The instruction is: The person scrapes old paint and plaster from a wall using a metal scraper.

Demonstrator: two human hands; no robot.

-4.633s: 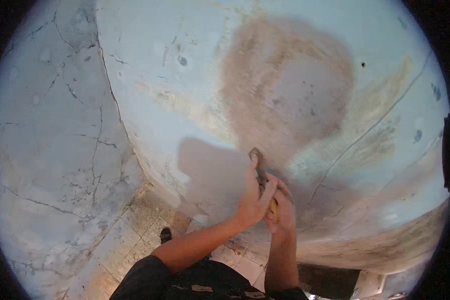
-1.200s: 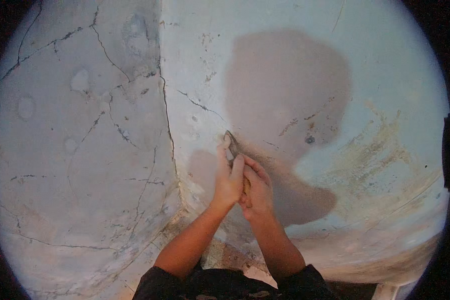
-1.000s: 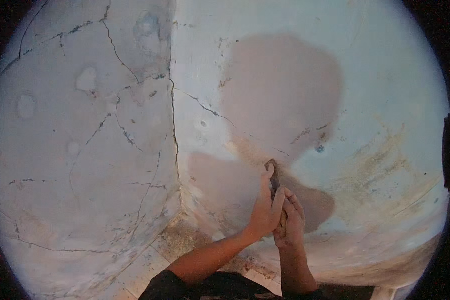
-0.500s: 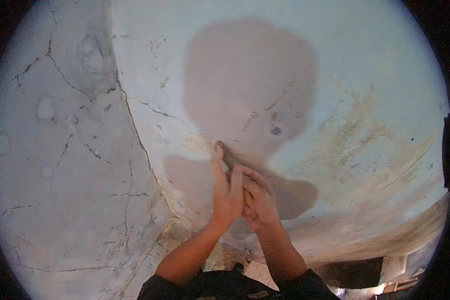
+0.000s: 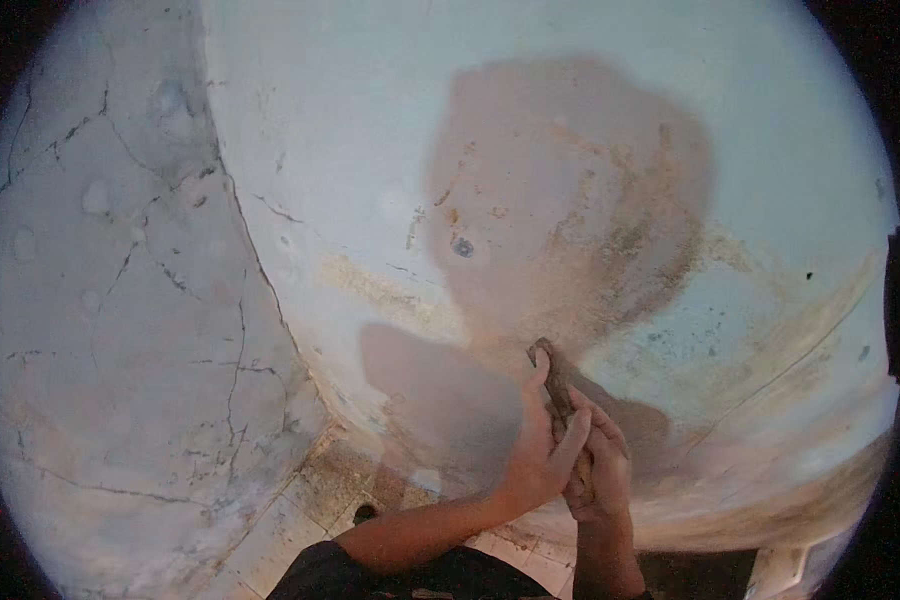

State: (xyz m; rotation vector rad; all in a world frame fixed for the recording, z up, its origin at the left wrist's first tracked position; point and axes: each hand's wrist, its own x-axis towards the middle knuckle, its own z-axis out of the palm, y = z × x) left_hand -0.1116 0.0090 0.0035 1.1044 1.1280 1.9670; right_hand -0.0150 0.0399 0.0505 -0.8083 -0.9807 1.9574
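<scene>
On the left stands a grey wall (image 5: 120, 330) run through with cracks, meeting the pale blue wall (image 5: 300, 140) at a cracked corner. Below the corner are floor tiles (image 5: 275, 530) and 1 dark shoe (image 5: 364, 514). A yellowish scuffed patch (image 5: 385, 295) lies right of the corner, then 1 dark round spot (image 5: 462, 246) inside a broad shadow.

Next come the 2 hands. Half a second ago the hand tool (image 5: 558, 392) had its tip left of that spot, by the scuffed patch; now the tip is below and right of it, so the work seems to have shifted rightward along the blue wall. The left hand (image 5: 543, 462) is closed around the tool's upper part, 1 digit laid along it near the tip. The right hand (image 5: 608, 462) grips the tan handle (image 5: 583, 482) lower down. Whether the tip touches the wall cannot be told.

No container can be made out; the dark rectangle (image 5: 705, 570) at lower right is too dim to identify.
</scene>
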